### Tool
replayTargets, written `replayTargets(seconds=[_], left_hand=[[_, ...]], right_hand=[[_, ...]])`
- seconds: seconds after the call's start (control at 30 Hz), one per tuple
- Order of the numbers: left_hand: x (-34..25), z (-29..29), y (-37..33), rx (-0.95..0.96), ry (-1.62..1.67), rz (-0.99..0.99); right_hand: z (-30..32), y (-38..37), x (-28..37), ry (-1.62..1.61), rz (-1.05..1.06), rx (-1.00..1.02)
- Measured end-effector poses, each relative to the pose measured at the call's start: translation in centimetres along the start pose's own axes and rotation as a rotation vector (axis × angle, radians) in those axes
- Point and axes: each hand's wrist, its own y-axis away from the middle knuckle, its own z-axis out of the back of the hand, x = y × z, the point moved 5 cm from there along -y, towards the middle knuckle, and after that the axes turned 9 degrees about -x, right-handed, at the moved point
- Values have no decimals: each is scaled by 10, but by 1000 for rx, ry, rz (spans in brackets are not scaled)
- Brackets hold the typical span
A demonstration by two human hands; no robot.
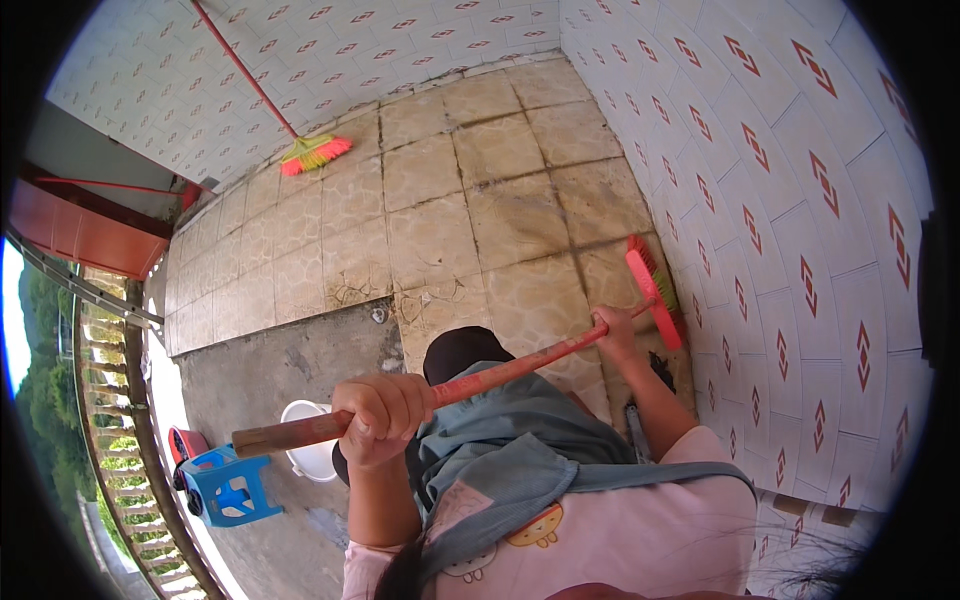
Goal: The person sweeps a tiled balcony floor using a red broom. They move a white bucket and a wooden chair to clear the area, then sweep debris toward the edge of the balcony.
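Observation:
A long-handled broom point(530, 361) with a worn red stick lies across the front of my body in both hands. My left hand point(385, 415) is closed round the stick near its bare wooden end. Close to the broom's head, my right hand point(618, 336) grips the other end of the stick. The broom head point(650, 292) is pinkish red, with bristles turned toward the tiled wall on my right. Whether it touches that wall I cannot tell. Below me show my grey-green apron point(510, 430) and a dark shoe point(465, 350).
Another broom point(315, 153), yellow and pink, leans on the far wall. Beige floor tiles point(430, 240) meet a lower grey concrete strip point(290, 365). At left are a white bucket point(316, 460), a blue plastic stool point(235, 495), a red basin point(186, 443), a ladder point(85, 285) and a balustrade point(108, 420).

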Motion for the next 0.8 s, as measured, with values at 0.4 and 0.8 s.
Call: replayTargets(seconds=[0.4,0.8], left_hand=[[-57,8,46,-427,-510,-302],[-107,32,54,-501,-404,-401]], right_hand=[[-191,-113,109,-363,300,324],[-185,-71,149,-355,283,474]])
